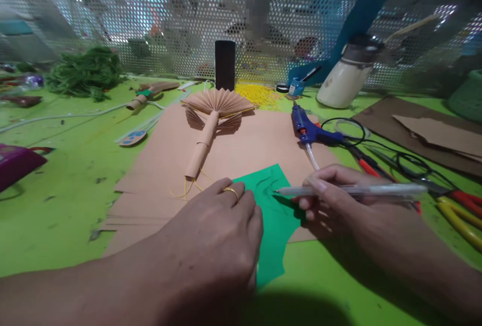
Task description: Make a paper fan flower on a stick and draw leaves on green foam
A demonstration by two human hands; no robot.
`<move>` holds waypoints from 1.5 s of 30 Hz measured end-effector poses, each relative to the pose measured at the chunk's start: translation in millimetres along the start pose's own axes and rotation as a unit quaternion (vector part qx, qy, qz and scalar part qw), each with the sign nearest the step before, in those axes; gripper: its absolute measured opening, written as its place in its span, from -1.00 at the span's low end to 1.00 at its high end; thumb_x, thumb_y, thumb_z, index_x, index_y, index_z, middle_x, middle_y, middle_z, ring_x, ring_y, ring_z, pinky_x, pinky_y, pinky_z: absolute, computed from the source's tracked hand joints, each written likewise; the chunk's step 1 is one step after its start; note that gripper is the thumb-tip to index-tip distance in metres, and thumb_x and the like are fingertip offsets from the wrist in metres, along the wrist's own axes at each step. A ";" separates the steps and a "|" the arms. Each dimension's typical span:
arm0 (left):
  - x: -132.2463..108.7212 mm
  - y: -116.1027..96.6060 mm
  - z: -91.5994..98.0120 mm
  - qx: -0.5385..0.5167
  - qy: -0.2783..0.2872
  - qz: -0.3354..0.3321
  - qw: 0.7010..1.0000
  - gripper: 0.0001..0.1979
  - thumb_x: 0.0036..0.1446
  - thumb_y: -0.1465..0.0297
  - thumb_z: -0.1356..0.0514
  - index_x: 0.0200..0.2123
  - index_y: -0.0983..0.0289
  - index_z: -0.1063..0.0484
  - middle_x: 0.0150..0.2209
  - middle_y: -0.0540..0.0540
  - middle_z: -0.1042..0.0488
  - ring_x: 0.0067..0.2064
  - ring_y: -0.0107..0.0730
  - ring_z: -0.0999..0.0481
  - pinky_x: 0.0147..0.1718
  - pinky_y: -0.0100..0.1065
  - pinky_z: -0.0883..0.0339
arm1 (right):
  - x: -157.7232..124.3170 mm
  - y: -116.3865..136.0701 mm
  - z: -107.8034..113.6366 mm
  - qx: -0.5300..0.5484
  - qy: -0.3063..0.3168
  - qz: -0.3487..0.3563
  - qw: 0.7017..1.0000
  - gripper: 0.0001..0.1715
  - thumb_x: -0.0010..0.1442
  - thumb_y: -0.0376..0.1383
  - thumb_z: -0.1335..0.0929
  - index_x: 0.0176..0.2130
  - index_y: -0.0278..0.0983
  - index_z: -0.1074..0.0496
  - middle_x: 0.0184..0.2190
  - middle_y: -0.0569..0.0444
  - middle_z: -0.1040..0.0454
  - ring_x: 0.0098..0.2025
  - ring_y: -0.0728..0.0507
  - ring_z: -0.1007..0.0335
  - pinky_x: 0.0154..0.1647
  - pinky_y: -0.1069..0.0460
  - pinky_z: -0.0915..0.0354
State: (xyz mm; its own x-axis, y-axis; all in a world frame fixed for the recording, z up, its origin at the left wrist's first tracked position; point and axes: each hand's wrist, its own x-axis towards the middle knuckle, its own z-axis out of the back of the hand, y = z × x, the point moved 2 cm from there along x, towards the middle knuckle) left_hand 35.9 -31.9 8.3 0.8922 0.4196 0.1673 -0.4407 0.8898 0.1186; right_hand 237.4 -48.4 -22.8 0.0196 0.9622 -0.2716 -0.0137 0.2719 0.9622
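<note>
A green paper piece (271,235) with dark curved pen lines lies over tan paper sheets (259,137). My left hand (226,225) presses on its left part, fingers curled and close together, a ring on one finger. Between the fingers of my right hand (339,195) is a clear pen (361,190), its tip at the drawn lines. Beyond my left hand a pleated tan paper fan (217,102) with a rolled handle and yellow strings rests on the sheets.
A blue glue gun (312,127) lies right of the fan. Red-handled and yellow-handled tools (459,223) are at the right. At the back stand a dark phone (225,65), a small blue bottle (296,87) and a white bottle (341,82); green strands (85,70) lie left.
</note>
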 end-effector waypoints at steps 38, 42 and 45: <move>-7.8 -3.5 -9.7 0.046 -0.010 -0.016 0.999 -0.79 0.03 0.39 -0.15 -0.28 0.25 -0.55 -0.29 0.16 -0.58 -0.40 -0.19 -0.47 -0.43 -0.19 -0.41 | 7.7 2.4 0.0 -0.090 -0.023 0.056 0.994 -0.70 0.23 -0.12 -0.37 -0.42 -0.27 -0.46 -0.58 0.13 -0.45 -0.62 0.07 -0.27 -0.66 0.21 -0.21; -6.4 -3.5 -11.2 0.041 -0.005 -0.052 0.998 -0.77 0.02 0.38 -0.16 -0.26 0.26 -0.55 -0.28 0.17 -0.59 -0.42 -0.21 -0.46 -0.50 -0.22 -0.38 | 8.0 -1.1 -2.0 -0.099 -0.024 0.048 0.994 -0.70 0.19 -0.06 -0.39 -0.38 -0.24 -0.48 -0.57 0.15 -0.45 -0.61 0.06 -0.30 -0.64 0.19 -0.24; -6.8 -3.7 -10.9 0.054 0.005 -0.040 0.998 -0.78 0.02 0.39 -0.17 -0.25 0.27 -0.56 -0.25 0.18 -0.58 -0.42 -0.23 -0.46 -0.48 -0.22 -0.40 | 6.9 0.3 -2.0 -0.112 -0.016 0.055 0.992 -0.70 0.20 -0.10 -0.39 -0.42 -0.25 -0.48 -0.57 0.15 -0.44 -0.60 0.06 -0.35 -0.63 0.20 -0.28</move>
State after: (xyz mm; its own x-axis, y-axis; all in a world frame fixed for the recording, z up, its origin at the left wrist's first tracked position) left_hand 32.6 -36.1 -4.0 0.9256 0.3502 0.1439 -0.3757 0.8962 0.2358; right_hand 235.5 -41.6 -24.4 0.0370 0.9863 -0.1609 -0.2395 0.1651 0.9568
